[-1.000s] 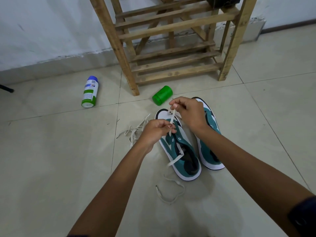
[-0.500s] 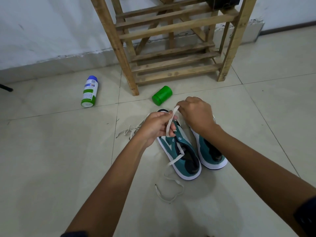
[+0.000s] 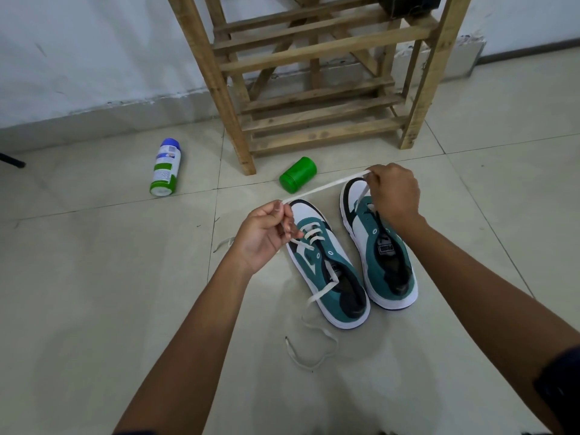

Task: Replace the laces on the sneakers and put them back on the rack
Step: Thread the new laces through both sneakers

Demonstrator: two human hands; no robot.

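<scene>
- Sneakers sit side by side on the tiled floor at the centre of the view, toes pointing to twelve o'clock, toward the rack (image 3: 314, 89).
- Left sneaker (image 3: 326, 265), teal and white, has a white lace (image 3: 326, 188) threaded through its lowest eyelets only; the upper eyelets are bare.
- Right sneaker (image 3: 379, 246) lies just beside it at three o'clock; its visible eyelets hold no lace, though the hand hides the toe end.
- Left hand (image 3: 266, 233) hovers at nine o'clock of the left sneaker's toe, fingers curled, pinching the lace between thumb and forefinger.
- Right hand (image 3: 392, 196) hangs over the right sneaker's toe at one o'clock, knuckles up, fingers closed on the same lace.
- Between the hands the lace runs taut and flat, likely pulled straight to take out twists and even the ends before the next eyelet.
- One loose end trails off the left sneaker toward six o'clock and curls on the floor.
- Both forearms reach in from the bottom edge, angled inward.
- Another lace piece (image 3: 224, 243) peeks out at nine o'clock of the left hand, mostly hidden.
- Green jar (image 3: 298, 178) lies on its side at twelve o'clock of the sneakers, near the rack's front leg.
- Spray can (image 3: 165, 172) lies at ten o'clock, well apart.
- Lacing looks barely begun; the rack's lower shelves, as far as they show, hold no shoes.
</scene>
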